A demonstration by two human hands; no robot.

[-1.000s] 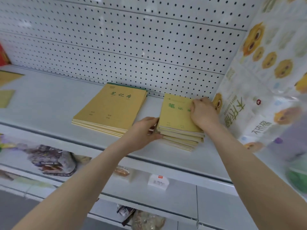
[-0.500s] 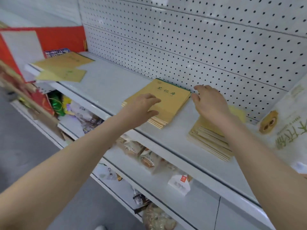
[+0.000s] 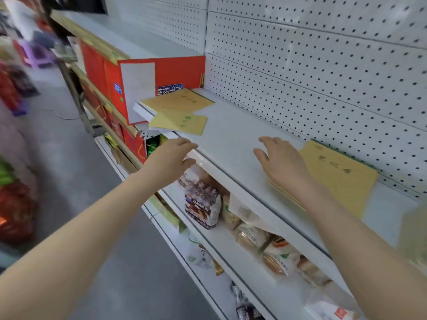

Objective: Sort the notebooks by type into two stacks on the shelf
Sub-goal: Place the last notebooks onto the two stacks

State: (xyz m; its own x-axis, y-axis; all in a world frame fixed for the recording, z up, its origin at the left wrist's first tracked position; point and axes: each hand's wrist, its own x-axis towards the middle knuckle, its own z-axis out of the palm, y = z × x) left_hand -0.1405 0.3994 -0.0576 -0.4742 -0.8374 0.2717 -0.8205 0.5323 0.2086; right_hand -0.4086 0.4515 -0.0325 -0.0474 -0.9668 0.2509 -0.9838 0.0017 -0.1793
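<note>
Notebook stack (image 3: 335, 172) on shelf (image 3: 231, 135), snack bags (image 3: 203, 204) below.

1. A red carton (image 3: 175, 70) with a white label stands at 11 o'clock.
2. A white pegboard panel (image 3: 323, 65) fills 12 to 3 o'clock.
3. On the lower shelf (image 3: 221, 280), near 6 o'clock, a purple-and-white snack bag (image 3: 202, 204) stands upright, with clear bread packs (image 3: 275, 257) beside it toward 5 o'clock.
4. Grey floor (image 3: 69, 158) spans 7 to 10 o'clock, with a blurred purple stool (image 3: 39, 54) at 10 o'clock.

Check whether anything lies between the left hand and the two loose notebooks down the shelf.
Nothing visible does. The left hand hovers at the front edge of the shelf, and only bare surface separates it from the small notebook and the larger notebook behind it.
</note>
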